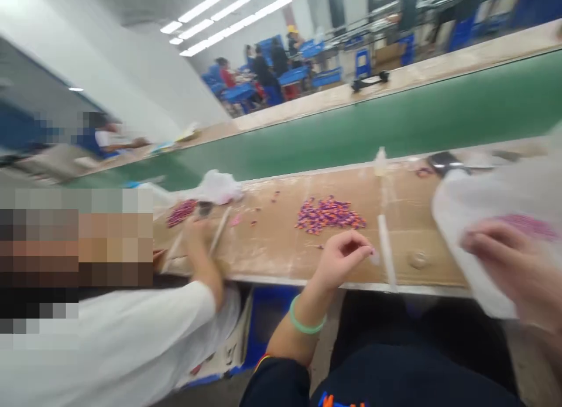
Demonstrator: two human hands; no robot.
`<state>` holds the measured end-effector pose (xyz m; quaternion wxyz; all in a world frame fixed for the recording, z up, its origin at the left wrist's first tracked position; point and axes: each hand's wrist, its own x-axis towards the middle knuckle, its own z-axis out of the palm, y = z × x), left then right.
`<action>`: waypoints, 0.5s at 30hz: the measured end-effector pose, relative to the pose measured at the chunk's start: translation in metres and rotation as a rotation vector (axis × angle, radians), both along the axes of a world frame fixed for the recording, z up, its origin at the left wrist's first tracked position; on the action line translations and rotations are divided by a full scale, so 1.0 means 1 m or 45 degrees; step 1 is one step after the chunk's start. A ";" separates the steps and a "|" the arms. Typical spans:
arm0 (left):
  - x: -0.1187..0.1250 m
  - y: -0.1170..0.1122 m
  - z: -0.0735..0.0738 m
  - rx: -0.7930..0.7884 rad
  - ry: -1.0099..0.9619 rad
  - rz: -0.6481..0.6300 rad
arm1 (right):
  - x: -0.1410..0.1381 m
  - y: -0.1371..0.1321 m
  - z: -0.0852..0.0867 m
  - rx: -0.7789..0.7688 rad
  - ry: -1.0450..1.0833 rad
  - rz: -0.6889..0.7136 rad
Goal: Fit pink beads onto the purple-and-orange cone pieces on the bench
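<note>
My left hand [345, 256], with a green band on its wrist, hovers over the front of the wooden bench [281, 243]; its fingers are pinched around a small pale piece. Just beyond it lies a heap of small pink, purple and orange parts [328, 214]. My right hand [511, 266] grips a white plastic bag [483, 202] with more pink parts showing through it. A thin white strip [386, 246] lies on the bench between my hands. The picture is blurred by motion.
A co-worker in white sits at my left, a hand [199, 234] by another pile of pink parts [181, 212]. A green conveyor belt [395, 126] runs behind the bench. A small bottle [380, 160] stands at its edge. Other people work at blue tables far off.
</note>
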<state>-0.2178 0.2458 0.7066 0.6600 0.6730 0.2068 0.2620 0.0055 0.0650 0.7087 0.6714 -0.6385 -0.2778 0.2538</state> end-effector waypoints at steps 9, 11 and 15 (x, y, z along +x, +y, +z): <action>0.044 -0.040 0.021 -0.144 -0.288 -0.176 | -0.055 0.034 0.021 0.524 0.607 0.417; 0.049 -0.046 0.021 -0.195 -0.323 -0.169 | -0.060 0.029 0.021 0.559 0.629 0.466; 0.055 -0.055 0.020 -0.276 -0.355 -0.153 | -0.065 0.023 0.020 0.585 0.635 0.471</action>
